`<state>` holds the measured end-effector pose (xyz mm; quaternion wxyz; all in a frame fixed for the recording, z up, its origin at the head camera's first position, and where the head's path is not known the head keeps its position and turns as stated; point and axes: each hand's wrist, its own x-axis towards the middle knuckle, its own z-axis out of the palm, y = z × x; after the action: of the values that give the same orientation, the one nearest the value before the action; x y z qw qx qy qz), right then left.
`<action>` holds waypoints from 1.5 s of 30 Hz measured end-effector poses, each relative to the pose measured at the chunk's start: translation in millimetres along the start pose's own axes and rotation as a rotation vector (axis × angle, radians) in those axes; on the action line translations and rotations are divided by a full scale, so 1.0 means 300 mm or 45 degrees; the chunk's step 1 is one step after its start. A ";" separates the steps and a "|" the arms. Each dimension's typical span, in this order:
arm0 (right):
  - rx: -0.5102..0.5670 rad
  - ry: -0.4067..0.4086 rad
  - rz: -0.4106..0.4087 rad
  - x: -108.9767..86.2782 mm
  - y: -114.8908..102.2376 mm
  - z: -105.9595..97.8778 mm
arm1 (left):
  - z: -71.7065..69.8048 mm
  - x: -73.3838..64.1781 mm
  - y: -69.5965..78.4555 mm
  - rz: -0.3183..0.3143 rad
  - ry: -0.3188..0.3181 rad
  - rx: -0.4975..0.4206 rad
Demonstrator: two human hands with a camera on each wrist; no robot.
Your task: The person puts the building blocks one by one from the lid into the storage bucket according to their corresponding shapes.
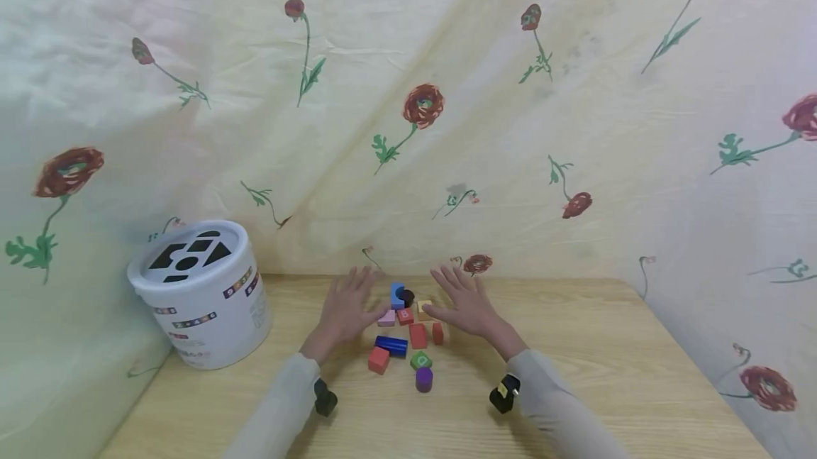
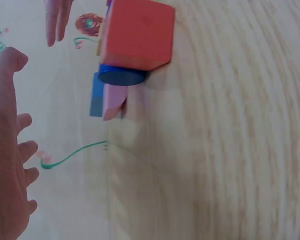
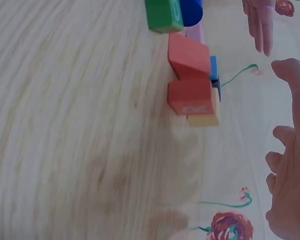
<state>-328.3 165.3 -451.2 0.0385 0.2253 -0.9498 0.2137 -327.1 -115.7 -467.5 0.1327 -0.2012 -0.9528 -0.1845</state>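
My left hand [image 1: 347, 311], fingers extended and apart, is held to the left of a loose group of toy blocks. On the other side is my right hand [image 1: 470, 308], likewise spread and holding nothing. Between them lie a blue block [image 1: 397, 294], a dark round piece [image 1: 406, 297], a pink block [image 1: 386, 318], a red block marked B [image 1: 405, 316] and a yellow block [image 1: 424, 310]. Closer to me are a blue cylinder [image 1: 391, 346], a red cube [image 2: 140, 35], a green block [image 3: 162, 15] and a purple cylinder [image 1: 424, 379]. Two more red pieces [image 1: 418, 336] sit near the right thumb.
A white bucket [image 1: 217, 328] stands at the table's left edge, its lid [image 1: 239, 242] cut with several shaped holes. Flower-patterned cloth [image 1: 357, 161] hangs behind the wooden table [image 1: 593, 352] and along its sides. Each wrist wears a small black camera [image 1: 325, 398].
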 end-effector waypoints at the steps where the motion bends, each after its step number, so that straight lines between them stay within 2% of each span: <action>1: 0.008 0.003 -0.007 0.002 -0.006 -0.001 | -0.010 -0.002 -0.002 0.003 0.019 0.011; 6: 0.041 0.012 -0.038 0.024 -0.046 0.000 | -0.079 -0.015 -0.013 -0.006 0.138 0.036; 11: 0.085 -0.018 -0.050 0.058 -0.109 0.004 | -0.181 -0.048 -0.029 -0.067 0.286 -0.034; 13: 0.104 -0.034 -0.052 0.070 -0.139 0.004 | -0.226 -0.067 -0.045 -0.085 0.376 -0.062; 16: 0.122 -0.035 -0.061 0.088 -0.184 0.008 | -0.296 -0.103 -0.076 -0.131 0.583 -0.121; 21: 0.185 -0.034 -0.090 0.119 -0.254 0.014 | -0.402 -0.173 -0.153 -0.193 1.051 -0.133; 24: 0.250 -0.032 -0.124 0.139 -0.303 0.019 | -0.456 -0.224 -0.210 -0.269 1.227 -0.087; 26: 0.285 -0.031 -0.154 0.150 -0.340 0.021 | -0.484 -0.264 -0.248 -0.334 1.299 -0.100; 30: 0.349 -0.036 -0.218 0.166 -0.416 0.027 | -0.511 -0.340 -0.314 -0.534 1.342 -0.281; 34: 0.380 -0.034 -0.256 0.179 -0.485 0.041 | -0.521 -0.396 -0.362 -0.727 1.273 -0.564; 38: 0.369 -0.036 -0.284 0.188 -0.544 0.055 | -0.526 -0.429 -0.418 -0.816 1.220 -0.803; 42: 0.384 -0.057 -0.303 0.201 -0.590 0.074 | -0.531 -0.457 -0.476 -0.856 1.146 -0.972; 45: 0.395 -0.054 -0.315 0.209 -0.619 0.087 | -0.537 -0.470 -0.505 -0.895 1.052 -1.050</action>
<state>-301.5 -21.3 -392.0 0.0092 0.3478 -0.8713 0.3461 -239.1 -357.0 -414.3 0.3303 0.1732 -0.6843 -0.6266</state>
